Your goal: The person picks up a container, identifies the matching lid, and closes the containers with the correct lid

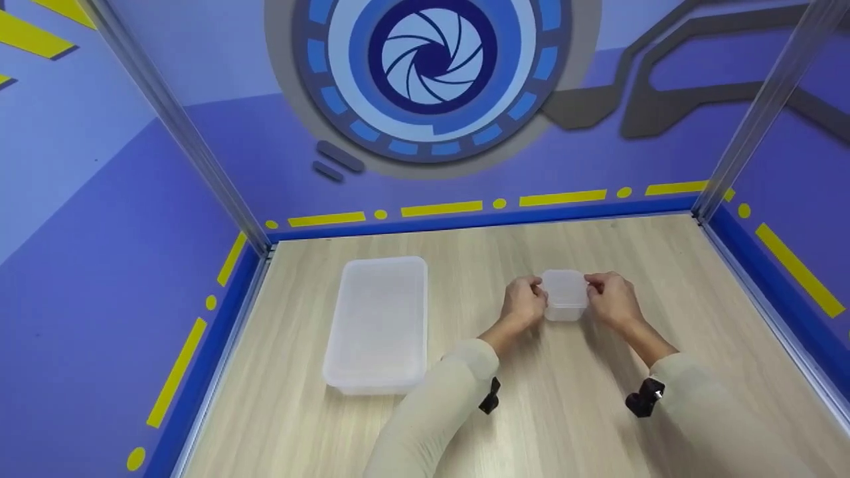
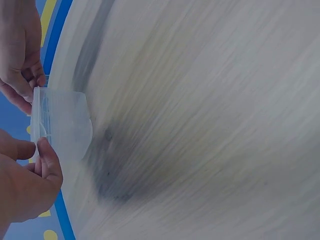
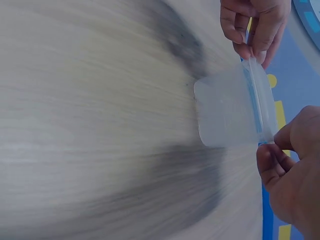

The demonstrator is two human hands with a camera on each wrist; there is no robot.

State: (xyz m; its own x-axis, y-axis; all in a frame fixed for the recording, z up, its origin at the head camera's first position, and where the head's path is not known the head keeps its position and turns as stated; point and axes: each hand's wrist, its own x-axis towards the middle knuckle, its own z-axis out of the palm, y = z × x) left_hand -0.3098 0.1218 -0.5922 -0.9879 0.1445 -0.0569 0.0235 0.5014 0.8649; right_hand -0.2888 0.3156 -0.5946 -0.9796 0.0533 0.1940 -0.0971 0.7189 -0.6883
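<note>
A small clear plastic container [image 1: 564, 312] stands upright on the wooden table, with a translucent lid [image 1: 564, 285] on its top. My left hand [image 1: 524, 302] pinches the lid's edge on the left side between thumb and fingertips. On the opposite side, my right hand [image 1: 612, 299] pinches the edge in the same way. Both wrist views show the container's wall [image 2: 67, 120] below the lid and thumbs at the rim [image 3: 265, 100]. Whether the lid is seated all round, I cannot tell.
To the left lies a large rectangular translucent box [image 1: 378, 325] with its lid on. Printed blue and purple panels with metal corner posts [image 1: 179, 126] enclose the table [image 1: 518, 425] at the back and sides.
</note>
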